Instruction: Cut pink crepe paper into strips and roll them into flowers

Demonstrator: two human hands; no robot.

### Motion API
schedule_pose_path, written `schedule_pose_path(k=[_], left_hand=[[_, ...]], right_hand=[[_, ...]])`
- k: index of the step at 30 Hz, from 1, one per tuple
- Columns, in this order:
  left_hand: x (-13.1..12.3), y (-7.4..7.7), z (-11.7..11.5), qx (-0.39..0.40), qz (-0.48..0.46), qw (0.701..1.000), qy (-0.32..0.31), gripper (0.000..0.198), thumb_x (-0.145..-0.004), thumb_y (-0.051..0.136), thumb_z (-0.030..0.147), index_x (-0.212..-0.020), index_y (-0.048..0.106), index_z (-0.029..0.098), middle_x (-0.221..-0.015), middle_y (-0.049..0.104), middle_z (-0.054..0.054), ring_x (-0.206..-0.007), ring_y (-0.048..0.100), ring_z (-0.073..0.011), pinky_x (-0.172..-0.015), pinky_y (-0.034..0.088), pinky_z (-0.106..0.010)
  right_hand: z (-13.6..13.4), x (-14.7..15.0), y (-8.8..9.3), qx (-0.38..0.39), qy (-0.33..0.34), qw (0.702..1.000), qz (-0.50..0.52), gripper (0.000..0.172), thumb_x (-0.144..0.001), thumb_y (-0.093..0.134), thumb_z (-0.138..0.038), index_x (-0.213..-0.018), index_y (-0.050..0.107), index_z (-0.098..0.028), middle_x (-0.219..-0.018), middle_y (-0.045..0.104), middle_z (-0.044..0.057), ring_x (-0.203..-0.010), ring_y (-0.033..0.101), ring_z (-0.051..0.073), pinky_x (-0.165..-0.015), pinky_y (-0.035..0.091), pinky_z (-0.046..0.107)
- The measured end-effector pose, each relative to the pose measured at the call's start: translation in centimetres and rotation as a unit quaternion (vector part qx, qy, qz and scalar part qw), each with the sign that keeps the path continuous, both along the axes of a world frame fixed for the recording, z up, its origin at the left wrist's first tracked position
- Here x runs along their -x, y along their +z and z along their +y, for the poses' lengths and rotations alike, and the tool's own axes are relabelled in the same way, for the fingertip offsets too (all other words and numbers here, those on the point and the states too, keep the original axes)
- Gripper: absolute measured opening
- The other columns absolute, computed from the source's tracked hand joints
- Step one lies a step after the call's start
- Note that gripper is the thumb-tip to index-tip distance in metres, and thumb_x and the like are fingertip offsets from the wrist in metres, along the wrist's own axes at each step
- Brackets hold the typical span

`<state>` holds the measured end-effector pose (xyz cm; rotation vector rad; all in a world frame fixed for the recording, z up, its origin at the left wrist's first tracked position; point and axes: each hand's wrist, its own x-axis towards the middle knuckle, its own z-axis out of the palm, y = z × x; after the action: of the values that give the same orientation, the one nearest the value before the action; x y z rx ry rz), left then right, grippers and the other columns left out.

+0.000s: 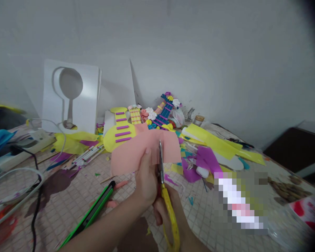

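Observation:
In the head view, my left hand (147,178) pinches a sheet of pink paper (131,152), its thumb lying on the near face. My right hand (170,206) is closed around the yellow handles of a pair of scissors (168,206). The metal blades point up and meet the paper right of my left thumb, where cut edges show. Behind the sheet lies a yellow guitar-like cutout (118,134) with purple strips across it. A green box cutter (94,210) rests on the table left of my hands.
A white board (90,94) with a spoon-shaped opening leans on the wall. Paper flowers (152,113) stand at the back. Yellow sheets (212,138) and purple scraps (203,159) lie right; cables (35,203) and a power strip (21,150) left. A plastic bottle (296,217) lies front right.

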<state>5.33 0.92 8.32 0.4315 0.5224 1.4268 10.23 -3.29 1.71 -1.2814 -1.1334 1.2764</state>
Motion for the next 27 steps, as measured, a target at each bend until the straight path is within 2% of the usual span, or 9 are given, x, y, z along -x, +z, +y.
schedule_pose_path(k=[3, 7, 14, 18, 22, 27], left_hand=[[0.1, 0.3, -0.1, 0.028, -0.01, 0.999, -0.017, 0.038, -0.076, 0.05, 0.044, -0.089, 0.069, 0.013, -0.081, 0.072, -0.009, -0.102, 0.061, -0.0302, -0.087, 0.049, -0.038], [0.2, 0.5, -0.2, 0.07, 0.001, 0.997, -0.029, 0.04, -0.075, 0.051, 0.045, -0.087, 0.069, 0.012, -0.074, 0.072, -0.009, -0.095, 0.063, -0.0307, -0.082, 0.051, -0.037], [-0.1, 0.3, -0.3, -0.008, -0.027, 0.999, -0.019, 0.038, -0.079, 0.048, 0.042, -0.093, 0.069, 0.013, -0.078, 0.072, -0.007, -0.092, 0.065, -0.0277, -0.082, 0.051, -0.036], [0.0, 0.2, -0.4, 0.016, -0.012, 0.999, -0.032, 0.039, -0.08, 0.048, 0.042, -0.094, 0.068, 0.013, -0.076, 0.072, -0.007, -0.092, 0.065, -0.0275, -0.082, 0.051, -0.035], [0.0, 0.2, -0.5, 0.043, 0.005, 0.999, -0.02, 0.037, -0.078, 0.05, 0.04, -0.098, 0.067, 0.013, -0.077, 0.072, -0.006, -0.094, 0.064, -0.0283, -0.084, 0.05, -0.036], [-0.1, 0.5, -0.5, 0.056, 0.007, 0.998, -0.037, 0.042, -0.078, 0.047, 0.043, -0.094, 0.068, 0.011, -0.081, 0.071, -0.009, -0.101, 0.06, -0.0312, -0.09, 0.047, -0.038]], right_hand=[[-0.2, -0.3, 0.0, -0.028, 0.01, 1.0, -0.007, 0.013, -0.065, 0.054, -0.03, -0.07, 0.049, -0.02, -0.038, 0.034, -0.01, -0.033, 0.029, 0.007, -0.036, 0.021, 0.021], [-0.1, -0.4, -0.2, -0.01, 0.01, 1.0, -0.014, 0.009, -0.064, 0.051, -0.026, -0.071, 0.049, -0.02, -0.036, 0.033, -0.01, -0.032, 0.029, 0.008, -0.035, 0.02, 0.021], [-0.3, -0.6, 0.3, -0.006, 0.013, 1.0, -0.007, 0.008, -0.06, 0.047, -0.023, -0.068, 0.046, -0.021, -0.035, 0.034, -0.011, -0.033, 0.029, 0.008, -0.036, 0.021, 0.021], [-0.4, -0.6, 1.2, -0.021, 0.018, 1.0, 0.006, 0.003, -0.057, 0.044, -0.022, -0.057, 0.041, -0.021, -0.035, 0.036, -0.009, -0.034, 0.03, 0.007, -0.037, 0.022, 0.02], [-0.4, -0.5, 1.9, -0.018, 0.006, 1.0, 0.013, 0.011, -0.054, 0.042, -0.023, -0.046, 0.035, -0.021, -0.032, 0.032, -0.009, -0.032, 0.028, 0.006, -0.035, 0.02, 0.019], [-0.4, -0.6, 2.0, -0.018, 0.007, 1.0, 0.004, 0.01, -0.054, 0.041, -0.021, -0.044, 0.038, -0.021, -0.033, 0.033, -0.008, -0.033, 0.029, 0.006, -0.035, 0.022, 0.02]])
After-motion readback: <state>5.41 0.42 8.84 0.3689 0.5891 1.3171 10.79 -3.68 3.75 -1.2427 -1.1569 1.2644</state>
